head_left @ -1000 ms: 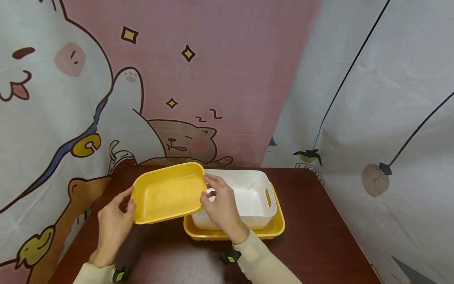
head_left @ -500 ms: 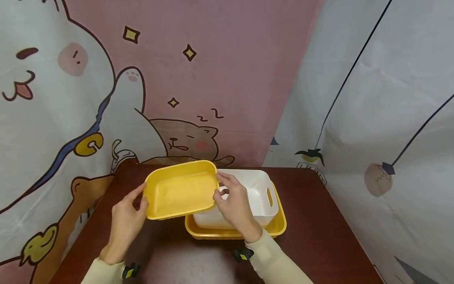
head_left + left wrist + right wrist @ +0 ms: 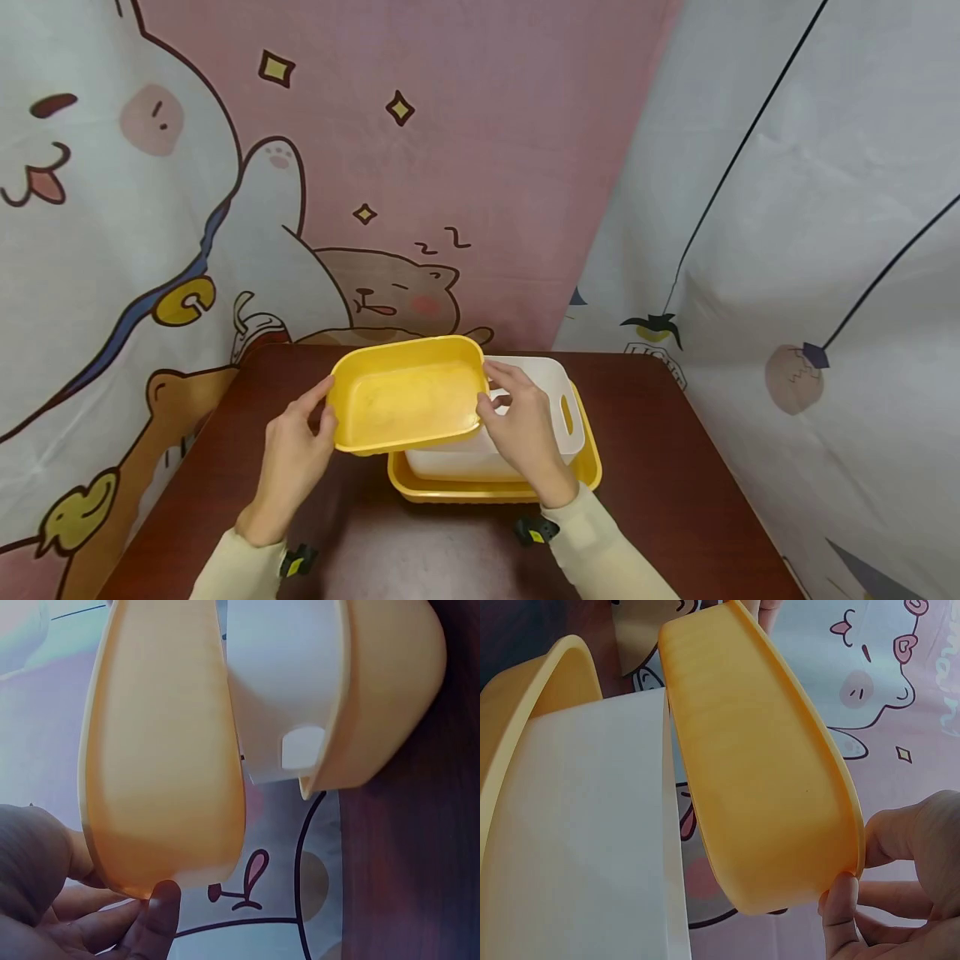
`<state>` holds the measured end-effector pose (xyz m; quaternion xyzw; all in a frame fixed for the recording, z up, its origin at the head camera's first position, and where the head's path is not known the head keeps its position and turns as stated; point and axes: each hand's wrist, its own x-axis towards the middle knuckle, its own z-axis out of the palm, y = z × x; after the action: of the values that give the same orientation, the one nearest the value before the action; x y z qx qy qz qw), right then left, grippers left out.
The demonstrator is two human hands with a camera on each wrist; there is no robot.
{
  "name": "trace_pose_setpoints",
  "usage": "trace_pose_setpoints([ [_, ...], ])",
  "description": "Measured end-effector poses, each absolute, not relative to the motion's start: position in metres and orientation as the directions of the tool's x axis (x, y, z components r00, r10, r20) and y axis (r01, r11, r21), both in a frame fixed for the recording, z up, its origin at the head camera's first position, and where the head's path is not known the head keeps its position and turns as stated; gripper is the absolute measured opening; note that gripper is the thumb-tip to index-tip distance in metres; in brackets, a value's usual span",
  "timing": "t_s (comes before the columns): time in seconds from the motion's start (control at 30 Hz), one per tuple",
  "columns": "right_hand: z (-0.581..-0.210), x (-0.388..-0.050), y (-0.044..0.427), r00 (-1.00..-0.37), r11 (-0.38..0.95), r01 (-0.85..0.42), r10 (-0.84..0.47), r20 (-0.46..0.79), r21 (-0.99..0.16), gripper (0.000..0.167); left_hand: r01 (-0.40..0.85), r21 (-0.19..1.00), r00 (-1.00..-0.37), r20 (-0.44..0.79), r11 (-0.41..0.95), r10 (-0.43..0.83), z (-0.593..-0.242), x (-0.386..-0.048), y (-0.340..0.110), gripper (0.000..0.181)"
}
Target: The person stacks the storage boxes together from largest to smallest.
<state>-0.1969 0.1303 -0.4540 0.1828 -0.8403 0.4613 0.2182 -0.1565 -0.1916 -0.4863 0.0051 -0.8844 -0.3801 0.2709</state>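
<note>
Both hands hold a small yellow tray (image 3: 408, 396) up in the air, tilted so that its inside faces the head camera. At its left end the left hand (image 3: 292, 458) pinches the rim between thumb and fingers. The right hand (image 3: 528, 429) pinches the right end the same way. Behind and below the tray is a white bin (image 3: 558, 396) with an oval handle hole, standing inside a larger yellow tray (image 3: 495, 493) on the table. The held tray covers the left part of the white bin. In the right wrist view the held tray's outer side (image 3: 757, 780) shows near the white bin's wall (image 3: 592, 817).
A dark reddish-brown table (image 3: 660, 467) bears the stacked containers. A cartoon-printed cloth (image 3: 480, 150) hangs behind the table and a white cloth (image 3: 810, 250) hangs along its right side. Each wrist carries a small black device (image 3: 536, 530).
Both hands have carried the small yellow tray to the right, so it overlaps more of the white bin in the head view. The white bin and larger tray have stayed put.
</note>
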Motion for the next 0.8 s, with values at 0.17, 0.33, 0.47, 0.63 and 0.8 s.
trace_pose_setpoints([
  [0.17, -0.454, -0.198, 0.137, -0.844, 0.535, -0.488, -0.088, 0.530, -0.689, 0.047, 0.199, 0.672, -0.860, 0.469, 0.713, -0.201, -0.485, -0.158, -0.184, 0.051],
  [0.33, -0.455, -0.201, 0.144, -0.853, 0.551, -0.468, -0.077, 0.516, -0.691, 0.048, 0.203, 0.678, -0.864, 0.464, 0.707, -0.197, -0.485, -0.159, -0.177, 0.053],
  [0.47, -0.455, -0.202, 0.148, -0.860, 0.571, -0.448, -0.065, 0.506, -0.688, 0.049, 0.208, 0.680, -0.867, 0.461, 0.703, -0.189, -0.483, -0.161, -0.172, 0.054],
  [0.63, -0.458, -0.205, 0.155, -0.850, 0.580, -0.453, -0.053, 0.523, -0.677, 0.047, 0.214, 0.681, -0.871, 0.457, 0.700, -0.178, -0.482, -0.162, -0.166, 0.055],
  [0.8, -0.459, -0.206, 0.160, -0.846, 0.594, -0.452, -0.047, 0.532, -0.666, 0.045, 0.215, 0.689, -0.878, 0.446, 0.692, -0.172, -0.482, -0.162, -0.161, 0.056],
])
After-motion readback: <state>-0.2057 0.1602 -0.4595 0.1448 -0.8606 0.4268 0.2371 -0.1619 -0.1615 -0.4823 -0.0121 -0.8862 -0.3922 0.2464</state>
